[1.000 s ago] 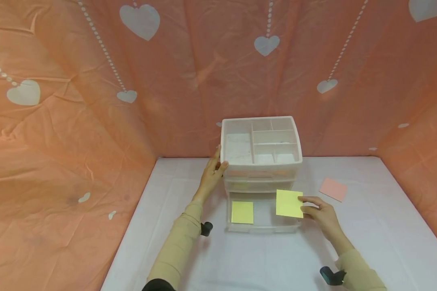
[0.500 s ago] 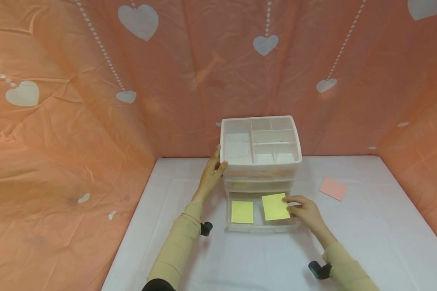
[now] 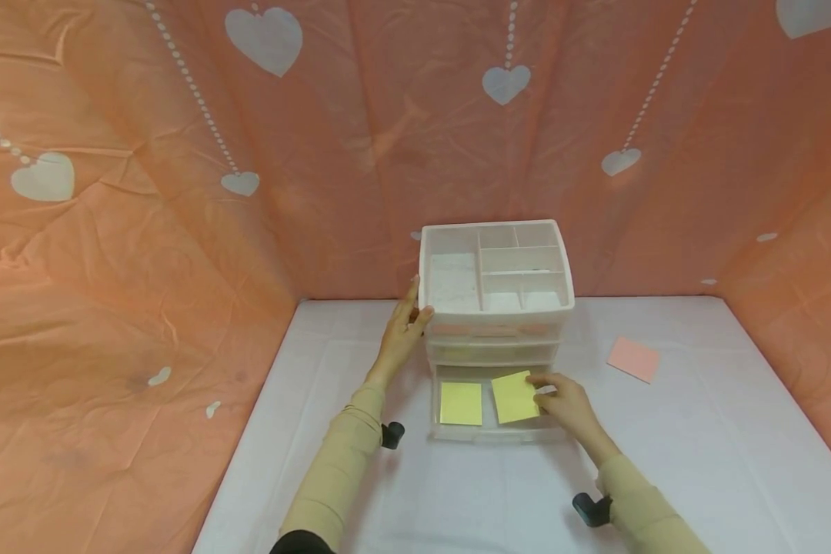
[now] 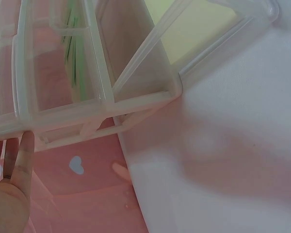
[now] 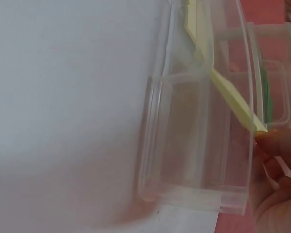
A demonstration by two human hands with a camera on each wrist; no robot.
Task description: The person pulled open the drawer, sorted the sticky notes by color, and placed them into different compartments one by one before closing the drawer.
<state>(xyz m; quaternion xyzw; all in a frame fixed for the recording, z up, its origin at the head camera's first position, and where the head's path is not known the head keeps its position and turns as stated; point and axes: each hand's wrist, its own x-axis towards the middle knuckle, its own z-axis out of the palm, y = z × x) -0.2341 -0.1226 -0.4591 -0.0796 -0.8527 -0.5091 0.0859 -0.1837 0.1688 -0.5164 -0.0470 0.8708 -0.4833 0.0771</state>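
Note:
A white plastic drawer organizer [image 3: 496, 312] stands at the back of the table, its bottom drawer [image 3: 502, 436] pulled out. My left hand [image 3: 398, 331] touches the organizer's left side, thumb near the front corner. Flat in the drawer's left part lies a yellow sticky note pad [image 3: 461, 404]. With my right hand [image 3: 566, 402] I pinch a second yellow sticky note pad [image 3: 515, 398] by its right edge, over the drawer's right part. In the right wrist view this held pad [image 5: 233, 97] slants down into the drawer, its raised edge between thumb and fingers.
A pink sticky note pad [image 3: 633, 359] lies on the white table [image 3: 692, 431] to the right. Divided compartments top the organizer. Something green [image 4: 73, 53] shows through an upper drawer. An orange cloth [image 3: 402, 138] with hearts hangs behind.
My right hand has moved left and slightly down, carrying the yellow sticky note pad from the drawer's right edge toward the other pad; it has also turned a little. The left hand stays put.

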